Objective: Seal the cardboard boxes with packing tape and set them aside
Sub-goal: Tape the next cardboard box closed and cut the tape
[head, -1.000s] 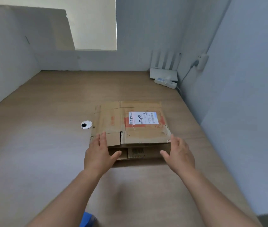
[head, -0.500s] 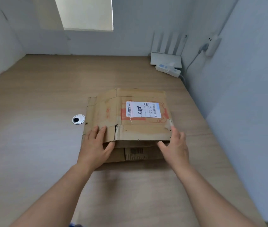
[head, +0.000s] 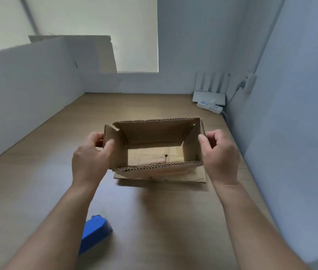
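From the head camera: a second ago the brown corrugated cardboard box [head: 154,131] lay flattened on the pale wooden table [head: 164,221], label up, with your hands at its near edge. Now it is raised and squared open into a rectangle between your hands, its mouth towards you.

Your left hand [head: 90,158] pinches the left side flap, thumb inside and curled fingers behind. Your right hand [head: 221,156] has curled fingers clamped on the right wall's edge.

I judge this as forming, not sealing: no flaps are folded shut and no tape is on. Whether the far end is closed I cannot tell.

A blue plastic object [head: 95,232], probably the tape dispenser, lies by your left forearm, well short of the box. A white router with antennas [head: 208,97] and a white power strip [head: 210,107] sit in the far right corner. Neither blocks you.
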Demonstrator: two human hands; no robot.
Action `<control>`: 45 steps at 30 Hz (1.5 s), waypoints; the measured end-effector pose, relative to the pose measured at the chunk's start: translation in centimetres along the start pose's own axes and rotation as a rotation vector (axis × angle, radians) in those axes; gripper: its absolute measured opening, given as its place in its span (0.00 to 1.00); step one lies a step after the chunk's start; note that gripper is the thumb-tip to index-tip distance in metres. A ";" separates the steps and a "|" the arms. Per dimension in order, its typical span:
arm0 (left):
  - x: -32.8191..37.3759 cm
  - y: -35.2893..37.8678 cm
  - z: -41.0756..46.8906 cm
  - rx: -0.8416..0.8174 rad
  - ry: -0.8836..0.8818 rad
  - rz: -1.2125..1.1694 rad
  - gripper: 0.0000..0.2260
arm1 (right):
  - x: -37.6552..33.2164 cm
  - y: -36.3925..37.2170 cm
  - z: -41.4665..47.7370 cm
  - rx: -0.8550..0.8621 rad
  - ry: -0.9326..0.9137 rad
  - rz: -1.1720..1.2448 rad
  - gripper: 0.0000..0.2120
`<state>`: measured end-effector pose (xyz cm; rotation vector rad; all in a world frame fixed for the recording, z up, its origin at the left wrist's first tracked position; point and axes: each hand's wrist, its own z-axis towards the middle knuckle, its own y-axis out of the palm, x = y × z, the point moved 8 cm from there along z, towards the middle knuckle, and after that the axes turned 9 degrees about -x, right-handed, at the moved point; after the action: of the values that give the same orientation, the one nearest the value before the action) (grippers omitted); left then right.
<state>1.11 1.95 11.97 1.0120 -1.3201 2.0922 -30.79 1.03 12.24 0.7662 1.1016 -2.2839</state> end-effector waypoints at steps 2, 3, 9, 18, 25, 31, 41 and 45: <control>0.4 -1.3 -1.9 0.001 -0.055 -0.024 0.09 | -1.1 -1.9 -0.6 -0.066 0.013 -0.038 0.06; 0.3 -1.4 -2.8 -0.020 -0.095 0.006 0.08 | -1.3 -2.5 -1.0 -0.116 0.034 -0.071 0.06; -2.5 1.0 -7.0 -0.233 -0.282 0.270 0.03 | -1.2 -1.3 -5.0 -0.543 0.080 -0.414 0.04; -2.7 3.8 -11.4 -0.871 0.053 -0.203 0.27 | 1.6 0.4 -9.2 -0.956 0.350 0.271 0.21; -4.6 5.2 -8.7 -0.624 0.107 -0.024 0.13 | 2.1 0.6 -8.3 -0.813 0.241 -0.031 0.45; -4.4 5.0 -8.6 -0.333 0.090 0.069 0.25 | 3.9 1.9 -9.1 -0.743 0.204 -0.039 0.18; -6.2 7.0 -9.3 -0.590 -0.252 -0.347 0.18 | 5.5 0.8 -12.8 -0.511 0.289 0.154 0.17; -7.1 7.5 -9.2 -0.563 -0.241 -0.295 0.17 | 5.7 0.8 -12.6 -0.452 0.296 0.154 0.16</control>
<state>-2.84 7.03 -0.25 1.1326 -1.6321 1.3008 -30.97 9.79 1.47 0.9762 1.5609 -1.7339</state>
